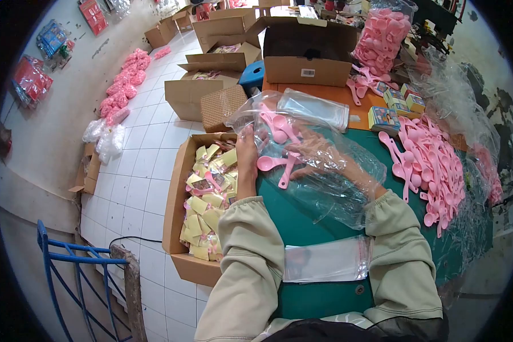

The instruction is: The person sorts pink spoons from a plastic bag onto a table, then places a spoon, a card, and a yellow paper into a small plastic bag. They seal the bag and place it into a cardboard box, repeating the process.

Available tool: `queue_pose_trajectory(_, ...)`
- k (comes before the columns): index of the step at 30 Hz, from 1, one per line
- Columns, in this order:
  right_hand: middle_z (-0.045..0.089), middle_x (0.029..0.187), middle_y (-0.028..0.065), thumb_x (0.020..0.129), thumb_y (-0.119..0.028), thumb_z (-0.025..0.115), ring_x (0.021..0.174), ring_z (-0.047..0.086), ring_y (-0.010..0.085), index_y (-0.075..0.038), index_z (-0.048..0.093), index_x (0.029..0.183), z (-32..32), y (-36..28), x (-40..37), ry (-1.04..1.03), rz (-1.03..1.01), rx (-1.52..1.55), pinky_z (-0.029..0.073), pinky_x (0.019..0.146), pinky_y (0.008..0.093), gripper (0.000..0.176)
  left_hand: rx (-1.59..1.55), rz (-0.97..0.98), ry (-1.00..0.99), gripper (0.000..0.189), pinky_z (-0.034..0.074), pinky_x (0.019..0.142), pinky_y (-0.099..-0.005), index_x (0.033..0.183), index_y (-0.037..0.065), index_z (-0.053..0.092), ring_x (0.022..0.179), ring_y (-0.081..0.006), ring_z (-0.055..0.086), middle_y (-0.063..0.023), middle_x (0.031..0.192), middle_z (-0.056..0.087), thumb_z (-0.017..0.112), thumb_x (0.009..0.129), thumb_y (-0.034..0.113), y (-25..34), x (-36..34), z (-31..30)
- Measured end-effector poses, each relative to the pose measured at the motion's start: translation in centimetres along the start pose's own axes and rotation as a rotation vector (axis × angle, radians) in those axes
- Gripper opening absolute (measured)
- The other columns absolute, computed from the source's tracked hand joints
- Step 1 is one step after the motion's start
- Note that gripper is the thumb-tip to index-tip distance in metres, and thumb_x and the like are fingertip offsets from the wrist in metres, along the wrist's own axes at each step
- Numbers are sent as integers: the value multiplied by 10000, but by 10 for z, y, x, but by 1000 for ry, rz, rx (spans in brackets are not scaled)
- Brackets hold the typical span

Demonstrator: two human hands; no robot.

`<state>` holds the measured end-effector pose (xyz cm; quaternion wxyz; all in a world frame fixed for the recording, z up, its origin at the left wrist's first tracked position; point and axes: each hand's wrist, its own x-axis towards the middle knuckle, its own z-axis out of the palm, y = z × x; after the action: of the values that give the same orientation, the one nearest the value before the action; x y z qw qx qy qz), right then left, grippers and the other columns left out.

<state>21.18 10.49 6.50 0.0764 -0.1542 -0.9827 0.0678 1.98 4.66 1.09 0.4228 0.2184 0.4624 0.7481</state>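
A large clear plastic bag (339, 165) lies crumpled over the green table top. My left hand (247, 157) grips its left side, fingers closed on the film. Several pink measuring spoons (280, 128) show at the bag beside that hand, and a pink spoon (273, 163) crosses another lower down. My right hand (319, 153) is seen through the film, its fingers spread and pointing left toward the spoons. Nearer my body, a stack of clear flat sleeves (325, 260) rests between my forearms.
At left stands a carton (176, 211) of packets with yellow cards. A heap of pink spoons (430, 165) covers the table's right side, with small card boxes (383, 118) behind. More clear sleeves (313, 108) and an open carton (308, 68) are farther back. A blue metal frame (77, 251) stands lower left.
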Motion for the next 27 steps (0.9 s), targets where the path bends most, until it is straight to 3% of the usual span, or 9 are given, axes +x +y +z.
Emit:
queue_pose_trajectory(4, 433, 1249, 240, 700, -502, 655, 1213, 353, 401, -54, 573, 1088, 10, 14, -13, 58, -68, 49, 343, 957, 493, 598, -8, -1, 0, 377, 518, 733, -303, 1160, -21, 448, 873, -189, 601, -105, 1016, 569, 434, 942, 286, 1, -2, 2)
queue_pose_trajectory(8, 431, 1256, 229, 718, -477, 648, 1219, 344, 396, -59, 570, 1098, -4, 1, -30, 30, 48, 119, 333, 966, 484, 571, -16, -17, -22, 348, 514, 740, -306, 1137, -13, 450, 883, -183, 595, -100, 1028, 561, 432, 942, 275, -1, 1, 0)
queue_pose_trajectory(13, 428, 1265, 215, 740, -446, 640, 1227, 334, 389, -64, 565, 1109, 8, -3, -17, 139, 145, 82, 321, 978, 473, 537, -45, 3, -49, 361, 510, 766, -314, 1155, -19, 440, 899, -189, 591, -105, 1052, 553, 432, 942, 273, -3, 2, -1)
queue_pose_trajectory(16, 368, 1280, 206, 720, -491, 630, 1191, 341, 415, -123, 509, 1190, 8, -12, -11, 191, 148, 42, 362, 930, 503, 609, -35, 13, -61, 364, 510, 770, -318, 1157, -20, 439, 900, -193, 591, -107, 1055, 553, 436, 940, 272, 0, 0, 0)
queue_pose_trajectory(18, 392, 1258, 205, 741, -473, 613, 1167, 368, 407, -99, 514, 1172, 15, -7, -10, 159, 116, -10, 370, 921, 500, 579, -10, 2, -42, 362, 510, 769, -318, 1154, -18, 442, 901, -194, 592, -109, 1063, 553, 436, 940, 274, 2, -1, 0)
queue_pose_trajectory(21, 442, 1220, 197, 771, -411, 606, 1132, 407, 376, -77, 540, 1139, 24, 4, -8, 148, 83, 1, 354, 931, 462, 502, 126, 140, -1, 381, 496, 777, -303, 1164, -31, 471, 895, -181, 591, -114, 1063, 563, 423, 944, 276, -4, 4, -2)
queue_pose_trajectory(25, 482, 1151, 195, 783, -383, 598, 1073, 450, 358, -19, 542, 1104, 2, 5, -19, 81, 82, 88, 366, 913, 439, 488, -39, -11, -30, 386, 498, 784, -319, 1175, -24, 428, 926, -204, 594, -120, 1083, 553, 428, 942, 283, -2, 0, 0)
queue_pose_trajectory(27, 486, 1133, 203, 785, -398, 588, 1063, 452, 366, 9, 547, 1074, 4, 11, -8, -14, 222, 34, 375, 902, 440, 502, -43, -15, -22, 402, 488, 783, -307, 1202, -36, 418, 922, -200, 595, -127, 1073, 558, 414, 947, 276, 0, -1, 2)
